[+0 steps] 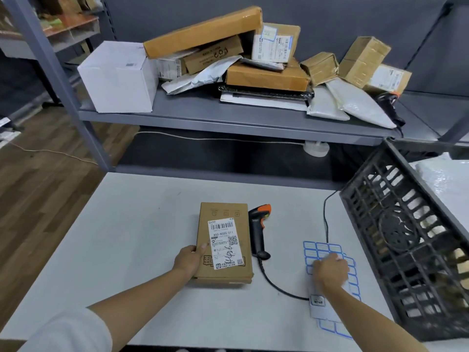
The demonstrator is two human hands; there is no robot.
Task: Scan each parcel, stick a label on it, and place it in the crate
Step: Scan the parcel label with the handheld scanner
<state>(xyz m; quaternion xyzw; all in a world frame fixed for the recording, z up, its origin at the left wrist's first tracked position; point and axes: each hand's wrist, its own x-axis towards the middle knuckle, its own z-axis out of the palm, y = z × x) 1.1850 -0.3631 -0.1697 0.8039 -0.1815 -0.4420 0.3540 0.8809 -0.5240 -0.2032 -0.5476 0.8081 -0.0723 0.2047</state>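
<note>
While looking down at the white tabletop (127, 237), sees a brown cardboard parcel (223, 209) lying flat near the middle. Has a white shipping label (224, 243) stuck on top, with a barcode, printed numbers and some handwriting. Grips the parcel's left edge with the left hand (189, 260), thumb on top and fingers curled round the side. Wears a white sleeve (68, 331) on that arm.

Finds a black and orange barcode scanner (258, 229) lying just to the right of the parcel, touched by neither of the hands. Follows its black cable (279, 288) curving across the tabletop toward the right arm.

Rests the right hand (330, 271) on a sheet of blue-edged stickers (322, 248) further right, fingers bent down onto the sheet. Cannot tell whether those fingers pinch a sticker or only touch it.

Meets a black plastic crate (406, 240) at the right side, tipped toward the tabletop, with brown and white things showing through its holes. Finds the parcel outside the crate, with the scanner and the sticker sheet between them.

Looks up to a grey metal shelf (203, 110) behind the tabletop, loaded with a big white box (119, 77), a heap of brown boxes (266, 77) and soft white mail bags (355, 102). Spots a second scanner (389, 105) at the right end of that shelf. Shows a wooden floor (38, 186) on the left.
</note>
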